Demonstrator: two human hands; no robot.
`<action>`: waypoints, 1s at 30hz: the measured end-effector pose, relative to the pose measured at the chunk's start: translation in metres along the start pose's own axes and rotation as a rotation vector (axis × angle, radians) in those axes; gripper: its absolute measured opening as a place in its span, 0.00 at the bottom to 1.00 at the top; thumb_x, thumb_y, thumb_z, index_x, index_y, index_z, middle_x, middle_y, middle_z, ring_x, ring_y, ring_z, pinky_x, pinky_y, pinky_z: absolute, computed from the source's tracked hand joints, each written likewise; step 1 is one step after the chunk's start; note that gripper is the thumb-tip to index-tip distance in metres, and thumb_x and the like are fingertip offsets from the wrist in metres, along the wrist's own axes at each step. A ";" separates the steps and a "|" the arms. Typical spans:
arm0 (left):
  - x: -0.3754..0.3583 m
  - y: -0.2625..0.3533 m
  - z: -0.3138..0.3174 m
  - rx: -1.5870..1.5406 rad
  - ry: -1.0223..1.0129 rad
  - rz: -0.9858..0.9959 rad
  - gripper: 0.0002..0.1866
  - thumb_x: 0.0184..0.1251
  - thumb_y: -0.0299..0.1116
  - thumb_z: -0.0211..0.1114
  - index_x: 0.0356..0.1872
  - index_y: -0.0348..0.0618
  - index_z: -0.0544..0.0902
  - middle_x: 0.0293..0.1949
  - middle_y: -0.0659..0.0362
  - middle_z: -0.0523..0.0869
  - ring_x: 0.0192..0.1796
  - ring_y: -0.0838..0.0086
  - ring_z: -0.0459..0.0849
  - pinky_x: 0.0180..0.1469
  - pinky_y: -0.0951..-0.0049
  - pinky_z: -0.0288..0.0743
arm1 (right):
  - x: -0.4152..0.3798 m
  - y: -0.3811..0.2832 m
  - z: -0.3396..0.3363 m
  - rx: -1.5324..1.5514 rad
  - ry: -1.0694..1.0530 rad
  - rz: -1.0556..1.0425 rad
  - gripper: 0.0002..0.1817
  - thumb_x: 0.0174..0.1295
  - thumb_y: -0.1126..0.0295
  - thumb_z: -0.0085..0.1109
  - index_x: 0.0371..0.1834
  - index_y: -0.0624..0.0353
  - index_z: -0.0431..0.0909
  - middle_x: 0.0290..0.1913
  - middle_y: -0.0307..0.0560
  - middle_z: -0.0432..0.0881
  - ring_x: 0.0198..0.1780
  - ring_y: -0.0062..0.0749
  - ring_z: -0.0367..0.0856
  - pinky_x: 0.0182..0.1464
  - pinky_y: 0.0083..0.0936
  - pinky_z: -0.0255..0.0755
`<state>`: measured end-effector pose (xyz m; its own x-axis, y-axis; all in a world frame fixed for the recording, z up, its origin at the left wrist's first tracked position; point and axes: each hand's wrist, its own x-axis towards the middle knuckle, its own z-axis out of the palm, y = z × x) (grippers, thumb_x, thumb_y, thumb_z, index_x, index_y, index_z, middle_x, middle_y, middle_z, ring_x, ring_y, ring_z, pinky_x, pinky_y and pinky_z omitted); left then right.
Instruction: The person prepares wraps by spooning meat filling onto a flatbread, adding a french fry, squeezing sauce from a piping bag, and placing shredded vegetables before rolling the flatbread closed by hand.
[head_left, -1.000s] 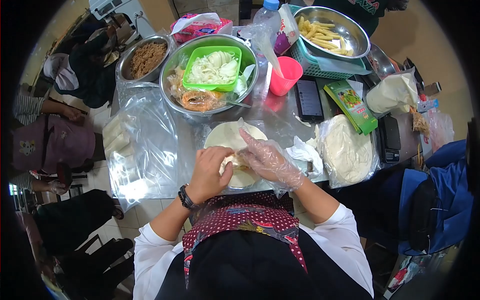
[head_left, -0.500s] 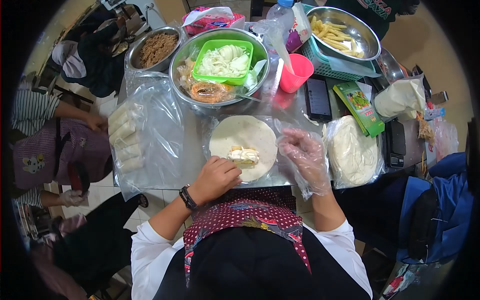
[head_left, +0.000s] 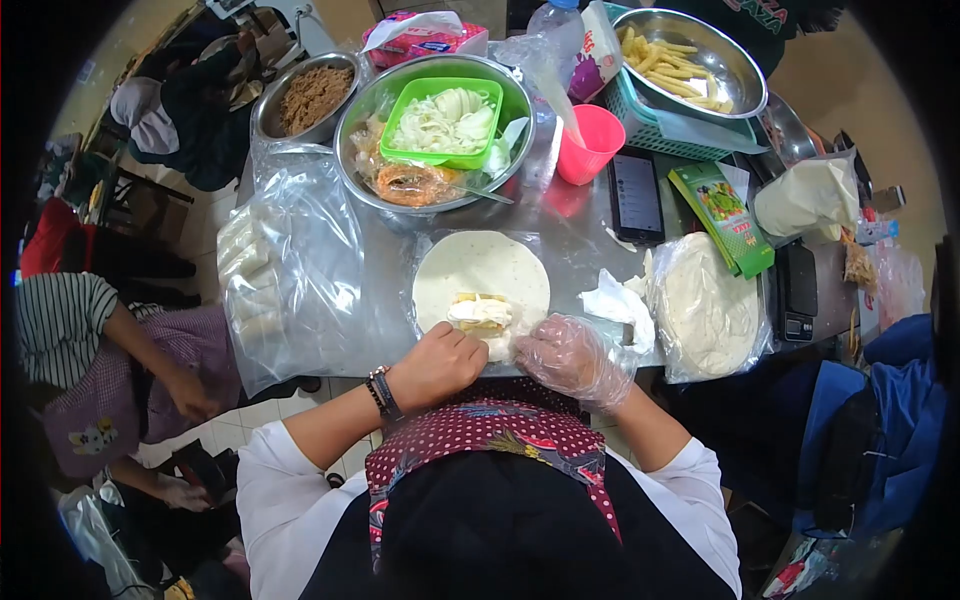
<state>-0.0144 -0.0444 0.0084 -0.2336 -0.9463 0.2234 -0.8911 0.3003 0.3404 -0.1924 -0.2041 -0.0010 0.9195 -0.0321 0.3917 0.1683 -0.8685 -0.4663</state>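
A flat tortilla [head_left: 480, 262] lies on clear plastic at the table's near edge. On its lower half sits a filling [head_left: 480, 312] of yellow sticks topped with white sauce. My bare left hand [head_left: 437, 362], with dark bands on the wrist, pinches the tortilla's near edge left of the filling. In a clear plastic glove, my right hand [head_left: 572, 358] is closed on the near edge at the right. Between the hands that edge looks slightly raised. The fingertips of both hands are partly hidden.
Left stand bagged rolled wraps [head_left: 248, 270]. Behind are a steel bowl [head_left: 350, 165] holding a green tub [head_left: 443, 160], a meat bowl [head_left: 310, 95], a pink cup [head_left: 592, 150] and a fries bowl [head_left: 740, 70]. Right: phone [head_left: 637, 195], stacked tortillas [head_left: 705, 310]. A co-worker [head_left: 75, 310] is at left.
My right hand has moved left and down from beside the tortilla onto its near edge, uncovering a crumpled white piece on the table. The co-worker at left has shifted.
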 end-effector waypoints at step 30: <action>-0.015 -0.031 -0.020 -0.073 -0.144 0.029 0.08 0.55 0.30 0.58 0.35 0.40 0.76 0.30 0.59 0.78 0.34 0.68 0.80 0.39 0.69 0.73 | 0.018 0.004 -0.012 0.197 -0.040 -0.104 0.12 0.48 0.67 0.67 0.36 0.58 0.80 0.28 0.41 0.77 0.32 0.35 0.78 0.34 0.34 0.72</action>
<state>0.0251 -0.0372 0.0130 -0.3164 -0.9430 0.1029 -0.8536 0.3304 0.4026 -0.1796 -0.2144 0.0140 0.9063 0.0756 0.4158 0.3255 -0.7524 -0.5727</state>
